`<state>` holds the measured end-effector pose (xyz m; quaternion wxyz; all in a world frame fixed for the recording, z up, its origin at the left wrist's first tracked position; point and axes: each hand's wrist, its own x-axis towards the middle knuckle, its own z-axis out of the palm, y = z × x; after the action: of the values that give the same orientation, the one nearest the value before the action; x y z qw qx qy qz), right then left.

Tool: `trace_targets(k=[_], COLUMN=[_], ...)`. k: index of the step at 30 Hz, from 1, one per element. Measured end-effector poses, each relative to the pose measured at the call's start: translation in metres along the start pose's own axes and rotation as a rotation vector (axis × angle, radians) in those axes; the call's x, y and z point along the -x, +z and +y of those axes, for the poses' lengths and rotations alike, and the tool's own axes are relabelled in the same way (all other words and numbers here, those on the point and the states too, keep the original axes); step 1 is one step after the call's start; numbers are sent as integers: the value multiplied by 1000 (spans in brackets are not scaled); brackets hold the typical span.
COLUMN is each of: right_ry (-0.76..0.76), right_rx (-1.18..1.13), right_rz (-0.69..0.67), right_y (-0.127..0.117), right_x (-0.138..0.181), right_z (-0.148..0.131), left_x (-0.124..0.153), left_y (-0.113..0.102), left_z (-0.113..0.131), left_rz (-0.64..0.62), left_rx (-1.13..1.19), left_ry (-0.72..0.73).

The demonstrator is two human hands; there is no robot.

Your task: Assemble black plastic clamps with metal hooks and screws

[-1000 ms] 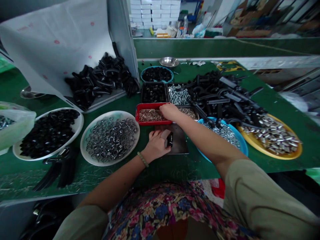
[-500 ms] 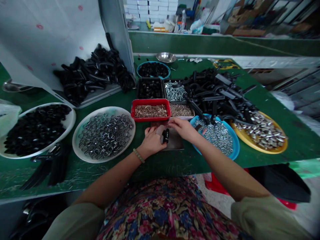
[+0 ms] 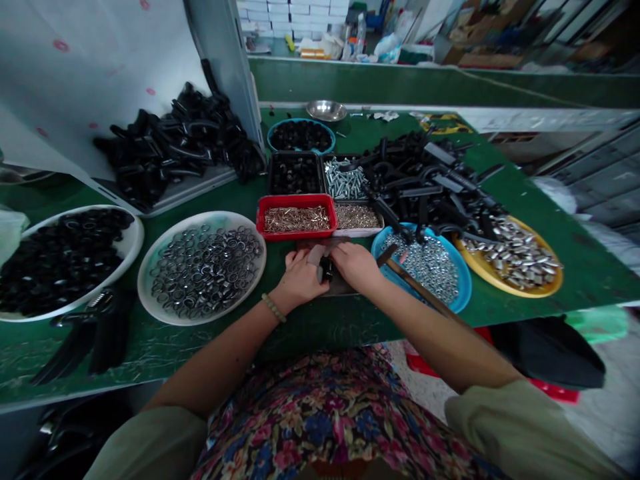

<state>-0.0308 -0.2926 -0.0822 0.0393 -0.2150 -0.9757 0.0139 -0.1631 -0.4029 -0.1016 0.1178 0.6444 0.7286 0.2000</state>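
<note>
My left hand [image 3: 301, 280], with tape around a finger and a beaded bracelet at the wrist, is closed on a small black part [image 3: 327, 269] above a flat metal plate [image 3: 345, 288]. My right hand [image 3: 356, 265] meets it from the right, its fingers bent together at the top of the part. What those fingertips pinch is hidden. Beside my right forearm, a hammer [image 3: 400, 269] with a wooden handle lies across the rim of a blue basin [image 3: 466, 293] of small shiny metal pieces. Just beyond my hands stands a red tray [image 3: 295, 236] of copper-coloured rivets.
Left are a white basin of metal rings [image 3: 150, 303], a basin of black parts [image 3: 131, 250] and a black clamp [image 3: 95, 333]. Black clamps [image 3: 430, 173] pile up at right, near a yellow basin [image 3: 545, 290]. Behind are screws [image 3: 345, 179] and a black tray [image 3: 273, 175].
My right hand has moved down and closer to the black part, its fingers now against my left hand. The hammer's handle has come into view beside my forearm. The whole view has shifted slightly.
</note>
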Motion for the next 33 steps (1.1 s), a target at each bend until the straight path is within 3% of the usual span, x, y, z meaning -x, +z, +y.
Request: trace_targets(k=[3,7,9,12,16,21,24,26,28,30,33], right_ry=[-10,325,462,511,546,336,345,360,378,450,638], right_rx=[82,196,251,202,-62,-361,-342,-297,-270,-206,13], right_rz=[61,143,40,-119,-26,4,34,-56,-123,-98,-100], right_y=[-7,-19,-19,-16,-29,-65,-68,-61,-53,-45,-30], right_x=[18,72,100,125,114,68,51,51,60,75,99], right_z=[0,27,45,57,33,-9,-17,-13,-5,6,21], left_x=[0,0,0,1,2,1,0,2,3,3,-6], left_y=[0,1,1,1,1,1,0,-1,-2,-1,-3], left_z=[0,0,0,-1,-1,0,0,0,-1,-2,-3], left_rz=[9,11,19,37,38,42,43,41,21,-3,-3], left_rx=[-16,-1,11,29,52,99,116,93,44,21,190], left_ry=[-1,8,15,14,5,-37,-43,-27,39,130,124])
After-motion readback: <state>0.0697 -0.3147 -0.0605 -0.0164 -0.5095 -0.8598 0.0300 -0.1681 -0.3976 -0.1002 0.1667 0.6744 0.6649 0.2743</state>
